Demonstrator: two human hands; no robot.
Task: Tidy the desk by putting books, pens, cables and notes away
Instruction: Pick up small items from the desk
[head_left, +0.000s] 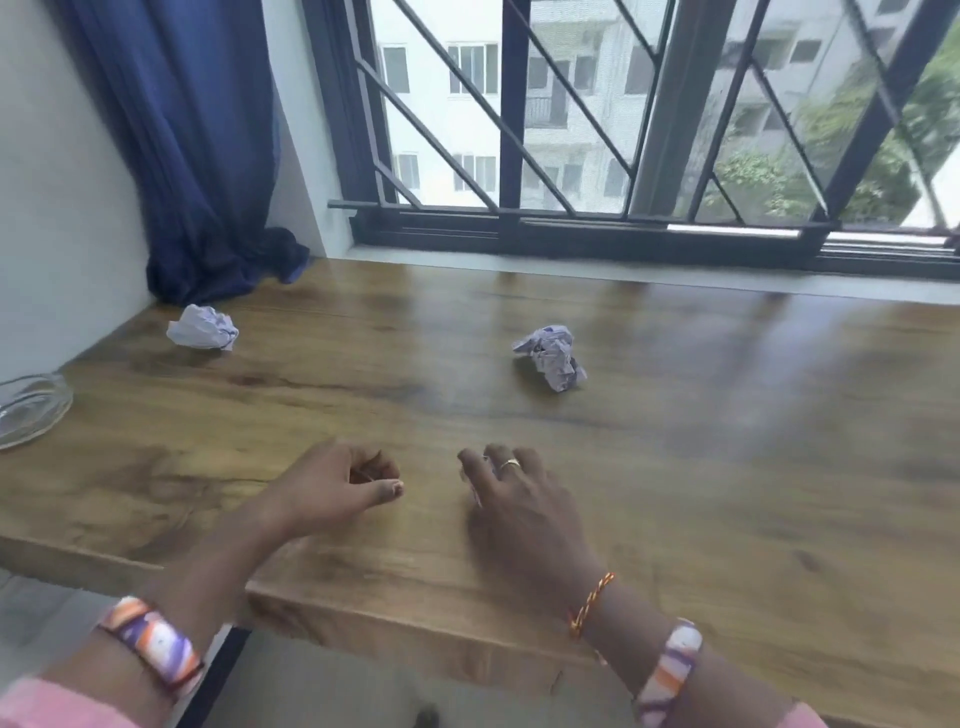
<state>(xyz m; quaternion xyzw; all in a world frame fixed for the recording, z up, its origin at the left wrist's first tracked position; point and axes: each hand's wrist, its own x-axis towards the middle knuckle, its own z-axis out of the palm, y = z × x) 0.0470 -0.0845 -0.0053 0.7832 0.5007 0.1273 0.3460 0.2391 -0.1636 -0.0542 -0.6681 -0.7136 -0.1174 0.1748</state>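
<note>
Fingers (374, 467) of both hands curled, right grip unclear, two crumpled notes (550, 356), one desk (727, 415).

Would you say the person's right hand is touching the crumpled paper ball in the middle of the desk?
Apart. The head view shows bare wooden desk plainly between the right hand and the crumpled paper ball, which lies farther back toward the window.
</note>
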